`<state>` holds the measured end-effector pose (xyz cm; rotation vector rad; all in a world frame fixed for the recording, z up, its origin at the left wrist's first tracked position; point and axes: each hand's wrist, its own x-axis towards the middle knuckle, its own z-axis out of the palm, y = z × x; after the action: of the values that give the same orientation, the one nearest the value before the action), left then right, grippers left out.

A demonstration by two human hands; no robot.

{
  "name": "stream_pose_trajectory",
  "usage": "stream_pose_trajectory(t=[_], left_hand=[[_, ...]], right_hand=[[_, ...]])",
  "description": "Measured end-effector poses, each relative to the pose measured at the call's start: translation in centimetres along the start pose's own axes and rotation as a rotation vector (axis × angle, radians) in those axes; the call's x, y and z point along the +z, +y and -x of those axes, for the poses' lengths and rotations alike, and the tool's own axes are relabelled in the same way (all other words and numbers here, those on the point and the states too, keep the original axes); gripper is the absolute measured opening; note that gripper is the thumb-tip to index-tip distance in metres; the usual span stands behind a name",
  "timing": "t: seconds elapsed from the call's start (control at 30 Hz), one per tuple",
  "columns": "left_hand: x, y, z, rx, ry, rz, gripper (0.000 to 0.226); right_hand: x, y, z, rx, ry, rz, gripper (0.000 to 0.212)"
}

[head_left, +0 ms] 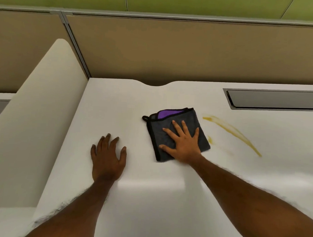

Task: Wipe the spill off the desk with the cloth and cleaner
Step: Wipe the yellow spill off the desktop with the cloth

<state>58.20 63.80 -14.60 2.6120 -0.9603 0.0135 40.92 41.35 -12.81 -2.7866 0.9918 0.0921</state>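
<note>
Cloth (176, 135), folded grey terry with purple lining, lay under the right hand (182, 143), fingers spread flat; a yellow streak (232, 130) smeared the smooth white counter (148, 198); left hand (107, 159) rested open, empty.

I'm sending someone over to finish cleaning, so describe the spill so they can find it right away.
On the white desk, look just right of the folded grey cloth under the right hand. The spill is a thin yellow streak slanting toward the front right, the only coloured mark on the surface.
</note>
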Motion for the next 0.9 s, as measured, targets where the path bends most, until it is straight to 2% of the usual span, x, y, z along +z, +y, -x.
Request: stream_pose_trajectory(t=[0.1,0.2,0.27,0.33,0.4,0.47,0.57,0.63,0.7,0.8,0.9], left_hand=[[0.1,-0.1,0.1,0.002,0.001,-0.010,0.060],[0.3,-0.3,0.2,-0.005,-0.001,-0.010,0.059],[0.4,-0.3,0.2,-0.007,0.000,-0.012,0.059],[0.4,-0.4,0.2,-0.002,0.007,-0.011,0.060],[0.3,-0.5,0.2,-0.002,0.005,0.000,0.061],[0.2,-0.4,0.3,0.002,0.003,0.002,0.062],[0.3,-0.2,0.2,0.007,0.011,0.000,0.062],[0.4,-0.2,0.1,0.005,0.015,0.002,0.060],[0.3,-0.3,0.2,-0.004,0.008,0.011,0.060],[0.2,-0.2,0.2,-0.004,0.009,0.015,0.061],[0.1,-0.2,0.1,0.002,0.003,0.005,0.062]], right_hand=[[-0.2,1.7,-0.1,0.183,0.019,-0.006,0.079],[0.3,-0.6,0.7,0.249,0.013,-0.029,0.082],[1.0,-3.1,2.1,0.172,0.020,-0.052,0.083],[1.6,-4.7,4.0,0.022,0.004,-0.036,0.081],[1.5,-4.2,5.1,-0.088,-0.027,-0.001,0.079],[0.9,-2.0,5.1,-0.076,-0.009,-0.005,0.078],[0.6,0.6,4.1,0.113,0.046,-0.026,0.080],[0.9,-0.4,3.6,0.189,0.040,-0.028,0.083],[1.2,-3.0,3.9,0.160,0.011,-0.043,0.086],[1.6,-5.9,5.4,-0.013,-0.015,-0.019,0.084],[1.5,-4.5,5.9,-0.074,0.004,-0.016,0.079]])
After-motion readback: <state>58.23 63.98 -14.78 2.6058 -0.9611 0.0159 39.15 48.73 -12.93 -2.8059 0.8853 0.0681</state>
